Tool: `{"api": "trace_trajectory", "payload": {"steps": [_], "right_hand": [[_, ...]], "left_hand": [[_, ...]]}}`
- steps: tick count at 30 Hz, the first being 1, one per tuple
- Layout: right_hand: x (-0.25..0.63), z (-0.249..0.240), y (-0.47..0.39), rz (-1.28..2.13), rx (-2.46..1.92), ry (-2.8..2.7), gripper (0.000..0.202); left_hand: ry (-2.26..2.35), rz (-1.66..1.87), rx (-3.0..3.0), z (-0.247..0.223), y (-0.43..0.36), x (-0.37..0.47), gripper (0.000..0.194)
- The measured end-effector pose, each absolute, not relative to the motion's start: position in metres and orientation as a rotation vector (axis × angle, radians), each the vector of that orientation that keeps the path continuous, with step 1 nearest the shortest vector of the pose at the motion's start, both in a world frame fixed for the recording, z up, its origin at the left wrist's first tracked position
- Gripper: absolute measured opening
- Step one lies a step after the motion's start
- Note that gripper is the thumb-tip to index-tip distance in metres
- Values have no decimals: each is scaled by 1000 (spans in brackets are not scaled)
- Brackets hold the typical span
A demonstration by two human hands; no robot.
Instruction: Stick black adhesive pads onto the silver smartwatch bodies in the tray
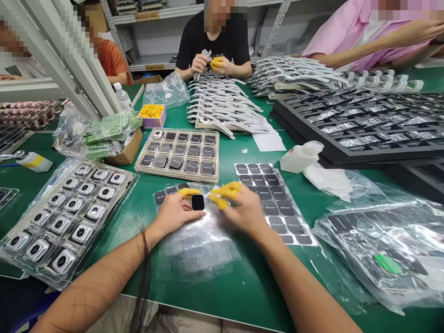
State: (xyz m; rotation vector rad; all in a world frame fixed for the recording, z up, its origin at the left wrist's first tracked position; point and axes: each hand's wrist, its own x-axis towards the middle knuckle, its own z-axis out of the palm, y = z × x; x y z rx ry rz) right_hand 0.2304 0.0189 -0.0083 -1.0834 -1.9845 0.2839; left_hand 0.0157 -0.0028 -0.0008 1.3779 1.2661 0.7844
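My left hand (176, 208), with yellow covers on some fingertips, holds a small square watch face (197, 202) with a black screen, tilted up toward me. Just right of it is my right hand (239, 203), its yellow-covered fingers bent together and slightly blurred; whether anything is between them is too small to tell. Beneath both hands lie clear plastic sheets (201, 252), with dark square stickers (160, 197) at their upper left. A sheet of dark rounded-square stickers (286, 208) lies right of my right hand.
Trays hold watch bodies (59, 224) at left and dark squares (180, 149) ahead. A yellow-filled box (151, 115), pale straps (222, 104) and a person (215, 46) are beyond. At right are a white bottle (301, 157), black foam tray (326, 148) and plastic-wrapped sheets (378, 249).
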Motion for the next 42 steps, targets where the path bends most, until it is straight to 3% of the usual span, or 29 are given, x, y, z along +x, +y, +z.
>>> {"api": "trace_trajectory", "payload": {"steps": [2, 10, 13, 16, 19, 22, 27, 34, 42], "right_hand": [[214, -6, 11, 335, -945, -2018, 14], [201, -13, 2, 338, -1111, -1948, 11], [216, -12, 8, 137, -1471, -1890, 15], [228, -4, 11, -90, -1520, -1884, 23], [211, 6, 11, 125, -1236, -2040, 27], [174, 9, 13, 503, -891, -2375, 35], [146, -4, 25, 707, -986, -2412, 50], [149, -16, 25, 730, -1126, -2175, 38], [152, -15, 29, 499, -1037, -2367, 16]], "left_hand": [[1242, 773, 1405, -2, -3, 16, 57], [1265, 704, 1519, 2, 0, 18, 49], [1321, 724, 1568, 2, -8, 22, 49], [1144, 817, 1631, 5, -22, 26, 52], [930, 993, 1672, 18, -25, 20, 51], [1087, 1394, 1410, 33, -3, -5, 56], [1217, 1778, 1056, 33, 44, -44, 59], [1187, 1484, 1033, 30, 33, -28, 62], [1263, 1382, 1244, 49, 14, -22, 60]]}}
